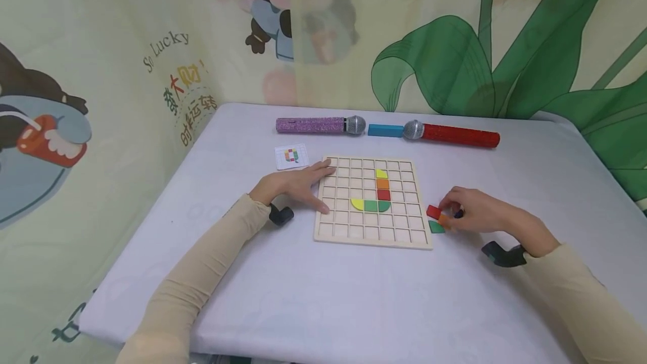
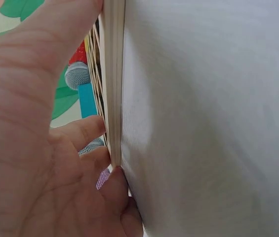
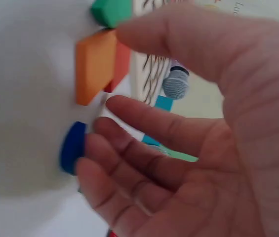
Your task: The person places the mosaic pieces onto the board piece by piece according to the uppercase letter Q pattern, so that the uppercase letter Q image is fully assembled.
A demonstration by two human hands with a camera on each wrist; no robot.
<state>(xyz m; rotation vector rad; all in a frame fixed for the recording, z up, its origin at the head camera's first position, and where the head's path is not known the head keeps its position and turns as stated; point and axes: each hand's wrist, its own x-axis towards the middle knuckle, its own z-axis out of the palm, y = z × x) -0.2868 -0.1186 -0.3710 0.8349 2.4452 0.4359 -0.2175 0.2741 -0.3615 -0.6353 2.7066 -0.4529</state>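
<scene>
My left hand [image 1: 301,182] lies spread over the left edge of a wooden grid board [image 1: 371,243]; in the left wrist view its fingers [image 2: 82,132] touch the board's side. Yellow, orange, red and green pieces sit in the grid as a hook shape. Right of the board, my right hand [image 1: 477,210] hovers over loose pieces, fingers loosely bent. In the right wrist view, its thumb tip meets the top of an orange block [image 3: 97,66], with the index fingertip near the lower edge. A dark blue piece [image 3: 73,148] lies by the other fingertips.
A red piece [image 1: 433,212] and a green piece [image 1: 436,227] lie beside the board. A pattern card [image 1: 291,157] is behind my left hand. Along the back are a purple microphone [image 1: 310,125], a blue block [image 1: 385,130] and a red microphone [image 1: 460,135].
</scene>
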